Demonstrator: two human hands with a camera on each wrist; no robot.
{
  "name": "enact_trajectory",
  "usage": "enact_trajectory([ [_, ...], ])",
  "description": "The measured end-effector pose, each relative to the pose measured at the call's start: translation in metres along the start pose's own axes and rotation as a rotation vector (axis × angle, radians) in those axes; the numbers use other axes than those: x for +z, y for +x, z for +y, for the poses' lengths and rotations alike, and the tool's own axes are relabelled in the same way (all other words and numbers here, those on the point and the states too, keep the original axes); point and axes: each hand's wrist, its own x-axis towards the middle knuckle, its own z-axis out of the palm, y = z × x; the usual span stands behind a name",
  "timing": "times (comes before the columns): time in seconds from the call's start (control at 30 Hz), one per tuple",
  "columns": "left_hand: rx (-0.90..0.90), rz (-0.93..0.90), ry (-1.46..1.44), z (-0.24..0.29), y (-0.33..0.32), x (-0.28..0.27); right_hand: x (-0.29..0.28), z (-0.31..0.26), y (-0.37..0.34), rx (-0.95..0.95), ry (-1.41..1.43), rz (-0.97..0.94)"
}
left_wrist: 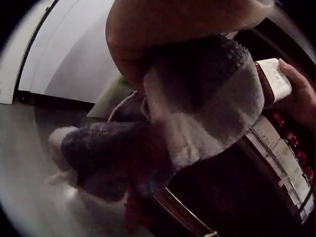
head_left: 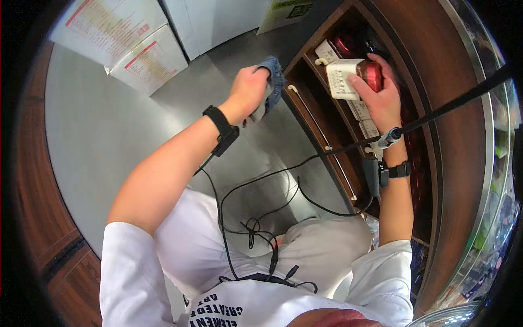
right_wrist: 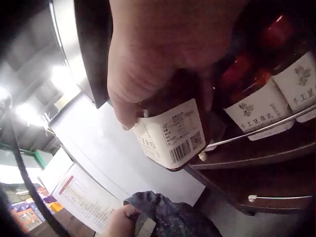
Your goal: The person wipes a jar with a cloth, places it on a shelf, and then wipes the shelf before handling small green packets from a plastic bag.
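My right hand grips a jar with a red lid and a white label, held over the front of the shelf. In the right wrist view the jar's label shows a barcode, with the fingers of my right hand round its upper part. My left hand holds a bunched blue-grey cloth, apart from the jar. In the left wrist view the cloth hangs from my left hand.
More red-lidded jars with white labels stand in the dark wooden shelf, behind a thin metal rail. White boxes stand at the upper left. Black cables hang across my lap.
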Motion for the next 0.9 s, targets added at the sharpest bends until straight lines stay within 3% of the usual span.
enact_trajectory([
  [0.1, -0.025, 0.028, 0.077, -0.001, 0.001, 0.003, -0.001, -0.003, 0.001, 0.004, 0.126, 0.042],
  [0.23, -0.057, -0.013, 0.132, -0.002, -0.001, 0.01, -0.006, -0.018, 0.007, -0.119, -0.043, 0.083],
  [0.33, -0.028, -0.015, 0.143, 0.003, -0.006, 0.013, -0.018, -0.02, 0.007, 0.06, -0.219, -0.009],
  [0.43, -0.054, -0.029, 0.199, 0.006, -0.007, 0.011, -0.024, 0.002, 0.015, 0.15, -0.223, -0.036],
  [0.67, 0.016, -0.04, 0.239, 0.005, -0.004, 0.01, -0.034, 0.005, 0.026, -0.001, -0.302, -0.081],
  [0.87, 0.027, -0.031, 0.246, 0.009, -0.006, 0.007, -0.034, 0.008, 0.037, 0.16, -0.216, -0.226],
  [0.9, 0.017, -0.044, 0.256, 0.01, -0.006, 0.007, -0.032, 0.008, 0.038, 0.066, -0.322, -0.207],
])
